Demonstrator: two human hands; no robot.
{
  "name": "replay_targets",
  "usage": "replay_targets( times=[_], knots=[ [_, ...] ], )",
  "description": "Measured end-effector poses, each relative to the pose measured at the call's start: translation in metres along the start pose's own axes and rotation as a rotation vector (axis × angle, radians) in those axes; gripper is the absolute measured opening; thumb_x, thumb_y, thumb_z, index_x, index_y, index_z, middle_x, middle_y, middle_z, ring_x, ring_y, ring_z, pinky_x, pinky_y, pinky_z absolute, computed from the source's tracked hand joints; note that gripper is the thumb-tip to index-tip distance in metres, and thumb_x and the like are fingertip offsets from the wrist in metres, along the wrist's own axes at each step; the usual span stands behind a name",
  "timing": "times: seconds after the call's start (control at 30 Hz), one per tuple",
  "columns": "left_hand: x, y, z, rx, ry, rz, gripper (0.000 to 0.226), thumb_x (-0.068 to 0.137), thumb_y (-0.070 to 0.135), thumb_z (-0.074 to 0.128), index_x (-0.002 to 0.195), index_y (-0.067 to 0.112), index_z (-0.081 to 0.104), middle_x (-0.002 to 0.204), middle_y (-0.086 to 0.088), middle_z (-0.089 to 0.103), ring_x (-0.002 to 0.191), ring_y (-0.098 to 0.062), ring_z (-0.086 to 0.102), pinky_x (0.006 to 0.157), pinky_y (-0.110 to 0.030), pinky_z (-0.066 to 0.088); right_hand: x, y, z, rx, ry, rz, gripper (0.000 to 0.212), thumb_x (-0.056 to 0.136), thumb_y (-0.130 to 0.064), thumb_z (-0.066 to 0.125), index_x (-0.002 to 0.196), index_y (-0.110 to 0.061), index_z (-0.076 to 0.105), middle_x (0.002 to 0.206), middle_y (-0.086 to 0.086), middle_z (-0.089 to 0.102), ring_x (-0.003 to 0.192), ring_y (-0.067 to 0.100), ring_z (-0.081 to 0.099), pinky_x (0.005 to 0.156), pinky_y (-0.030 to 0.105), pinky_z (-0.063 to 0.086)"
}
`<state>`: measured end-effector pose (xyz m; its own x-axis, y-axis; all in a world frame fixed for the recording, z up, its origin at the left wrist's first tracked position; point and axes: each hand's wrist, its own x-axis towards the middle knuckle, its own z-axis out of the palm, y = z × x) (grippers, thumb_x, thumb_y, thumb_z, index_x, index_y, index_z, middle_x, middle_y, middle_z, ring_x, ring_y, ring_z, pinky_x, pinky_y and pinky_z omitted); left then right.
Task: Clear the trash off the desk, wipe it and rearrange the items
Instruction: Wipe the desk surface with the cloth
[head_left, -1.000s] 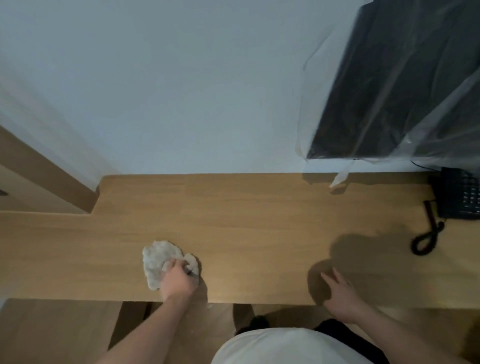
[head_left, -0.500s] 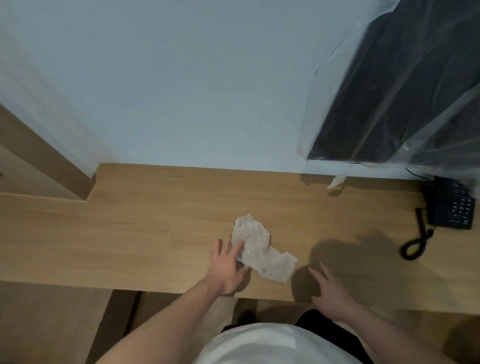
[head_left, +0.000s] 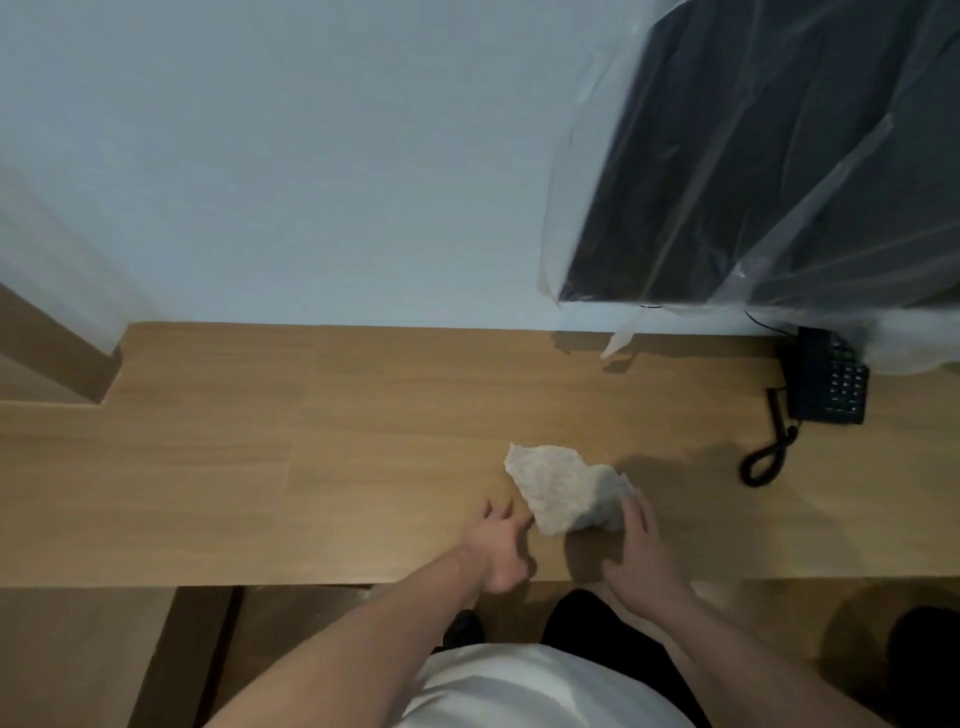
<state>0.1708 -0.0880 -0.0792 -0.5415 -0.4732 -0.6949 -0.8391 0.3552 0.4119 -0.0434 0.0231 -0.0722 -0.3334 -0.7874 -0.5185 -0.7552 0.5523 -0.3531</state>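
worktop (head_left: 218, 467) of pale wood runs wall to wall, its left end stepped back by a wooden frame (head_left: 52, 353). left hand (head_left: 501, 545) lies near the front edge, fingers loosely spread, holding nothing, fingertips just touching the crumpled wipe (head_left: 561, 488). right hand (head_left: 636, 551) rests flat, fingers straight, against the wipe's right side. further right, a black telephone (head_left: 826, 379) with coiled cord (head_left: 769, 452) sits under a plastic-wrapped monitor (head_left: 779, 156). since half a second ago the wipe slid rightward and the right hand reached it. open surface lies left.
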Motion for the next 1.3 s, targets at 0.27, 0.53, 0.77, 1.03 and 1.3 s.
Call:
replay_targets(
  times=[0.27, 0.53, 0.77, 1.03, 1.3],
  knots=[
    [-0.038, -0.060, 0.025, 0.082, 0.031, -0.225, 0.100, 0.095, 0.023, 0.061, 0.165, 0.023, -0.012, 0.169, 0.000, -0.028, 0.155, -0.037, -0.022, 0.130, -0.050, 0.010, 0.038, -0.064, 0.004, -0.178, -0.267, -0.090, 0.090, 0.098, -0.037, 0.058, 0.166, -0.038, -0.001, 0.173, -0.009, -0.011, 0.159, 0.033, -0.012, 0.129, 0.052, 0.009],
    [-0.014, -0.019, 0.041, 0.095, -0.004, -0.201, 0.092, 0.096, 0.031, 0.059, 0.166, 0.019, 0.001, 0.171, -0.001, -0.020, 0.158, -0.034, -0.012, 0.130, -0.046, 0.013, 0.013, 0.016, 0.001, -0.248, -0.149, -0.231, 0.065, 0.096, -0.032, 0.059, 0.155, -0.041, 0.033, 0.160, -0.013, 0.025, 0.149, 0.023, 0.023, 0.119, 0.045, 0.034],
    [0.013, 0.038, 0.038, 0.090, -0.047, -0.199, 0.088, 0.097, 0.031, 0.056, 0.166, 0.020, 0.002, 0.173, 0.000, -0.015, 0.160, -0.032, -0.008, 0.130, -0.045, 0.013, 0.017, 0.116, -0.040, -0.212, -0.061, -0.017, 0.038, 0.093, -0.034, 0.069, 0.128, -0.033, 0.054, 0.141, -0.007, 0.040, 0.130, 0.025, 0.042, 0.102, 0.038, 0.048],
    [0.028, 0.094, 0.044, 0.128, -0.086, -0.278, 0.085, 0.101, 0.031, 0.055, 0.166, 0.018, 0.002, 0.172, -0.003, -0.017, 0.159, -0.036, -0.004, 0.129, -0.045, 0.016, 0.060, 0.273, -0.123, -0.149, 0.005, 0.379, 0.094, 0.094, -0.046, 0.069, 0.162, -0.014, 0.012, 0.164, 0.016, 0.024, 0.148, 0.039, 0.034, 0.116, 0.051, 0.040],
    [0.030, 0.126, 0.057, 0.098, -0.042, -0.375, 0.084, 0.101, 0.026, 0.050, 0.166, 0.016, -0.001, 0.172, -0.007, -0.016, 0.159, -0.035, 0.004, 0.128, -0.038, 0.017, 0.035, 0.208, -0.085, -0.228, -0.082, 0.134, 0.074, 0.095, -0.042, 0.064, 0.158, -0.038, 0.025, 0.159, 0.006, 0.022, 0.142, 0.039, 0.028, 0.111, 0.050, 0.042]
  ],
)
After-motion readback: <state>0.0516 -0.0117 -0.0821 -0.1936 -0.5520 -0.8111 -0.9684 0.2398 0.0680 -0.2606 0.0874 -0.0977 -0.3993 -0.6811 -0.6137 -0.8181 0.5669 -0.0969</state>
